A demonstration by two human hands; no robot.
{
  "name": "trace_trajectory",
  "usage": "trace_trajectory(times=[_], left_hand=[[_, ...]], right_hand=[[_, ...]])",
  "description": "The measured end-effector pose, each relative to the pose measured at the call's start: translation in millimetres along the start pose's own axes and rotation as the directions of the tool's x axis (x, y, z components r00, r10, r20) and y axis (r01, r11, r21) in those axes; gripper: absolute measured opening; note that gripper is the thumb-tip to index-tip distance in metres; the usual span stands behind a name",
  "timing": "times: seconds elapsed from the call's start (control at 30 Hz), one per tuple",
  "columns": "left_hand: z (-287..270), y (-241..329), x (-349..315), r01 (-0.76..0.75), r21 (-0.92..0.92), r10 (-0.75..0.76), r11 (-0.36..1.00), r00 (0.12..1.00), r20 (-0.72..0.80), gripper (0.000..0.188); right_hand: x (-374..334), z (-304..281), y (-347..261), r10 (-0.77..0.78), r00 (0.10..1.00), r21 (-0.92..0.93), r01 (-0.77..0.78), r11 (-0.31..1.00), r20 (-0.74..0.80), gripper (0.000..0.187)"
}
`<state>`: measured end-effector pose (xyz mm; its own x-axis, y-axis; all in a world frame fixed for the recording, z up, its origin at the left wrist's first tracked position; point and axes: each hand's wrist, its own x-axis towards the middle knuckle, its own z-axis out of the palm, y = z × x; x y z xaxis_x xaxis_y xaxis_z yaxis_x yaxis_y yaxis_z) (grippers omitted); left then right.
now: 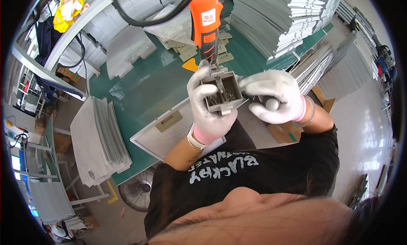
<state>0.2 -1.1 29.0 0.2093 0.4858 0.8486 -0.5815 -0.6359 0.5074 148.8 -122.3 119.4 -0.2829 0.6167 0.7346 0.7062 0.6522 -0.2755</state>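
Note:
In white-gloved fingers, my left hand (pixel 205 103) grips a small grey divided box (pixel 232 109) from its left side and below. Small metal screws (pixel 229 95) lie in its compartments. An orange and black power screwdriver (pixel 206 22) hangs just beyond the box, its lower end meeting the far edge; whether the two are joined I cannot tell. My right hand (pixel 275 94), also gloved, has its fingers curled at the box's right side. Anything pinched in them is too small or hidden to make out. A framed mesh panel (pixel 146 137) with a beige plate (pixel 168 120) lies below my left hand.
The green table (pixel 123 94) carries stacked grey sheets at left (pixel 95 139) and a tall stack of metal parts (pixel 267 20) at back right. Beige plates (pixel 186 54) lie behind the screwdriver. A black cable (pixel 157 22) loops overhead. A floor fan (pixel 136 190) stands below left.

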Motion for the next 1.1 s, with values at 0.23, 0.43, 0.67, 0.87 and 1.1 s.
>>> trace_trajectory(times=[0.23, 0.43, 0.67, 0.87, 1.1], left_hand=[[-4.2, -3.3, -3.8, -0.106, 0.157, 0.102, 0.982, 0.994, 0.034, 0.056], [-4.5, 1.8, -6.3, -0.149, 0.256, 0.14, 0.955, 0.989, 0.053, 0.051], [-2.8, 5.7, -6.4, -0.155, 0.249, 0.152, 0.956, 0.988, 0.031, 0.049], [-2.2, 6.0, -17.1, -0.179, 0.257, 0.172, 0.95, 0.984, 0.047, 0.059], [4.6, 4.5, -24.4, -0.138, 0.21, 0.139, 0.968, 0.99, 0.013, 0.06]], right_hand=[[3.2, 7.7, -4.9, -0.038, 0.985, 0.003, 0.038, 0.999, 0.17, 0.051], [13.3, 10.0, -9.4, -0.069, 0.987, 0.034, 0.065, 0.997, 0.145, 0.048], [12.3, 15.2, -9.1, -0.072, 0.994, 0.054, 0.068, 0.996, 0.077, 0.034], [0.3, 22.6, -6.3, -0.048, 0.992, 0.157, 0.03, 0.987, 0.113, 0.032], [-0.1, 22.0, -11.5, 0.037, 0.987, 0.053, -0.046, 0.998, 0.155, 0.039]])
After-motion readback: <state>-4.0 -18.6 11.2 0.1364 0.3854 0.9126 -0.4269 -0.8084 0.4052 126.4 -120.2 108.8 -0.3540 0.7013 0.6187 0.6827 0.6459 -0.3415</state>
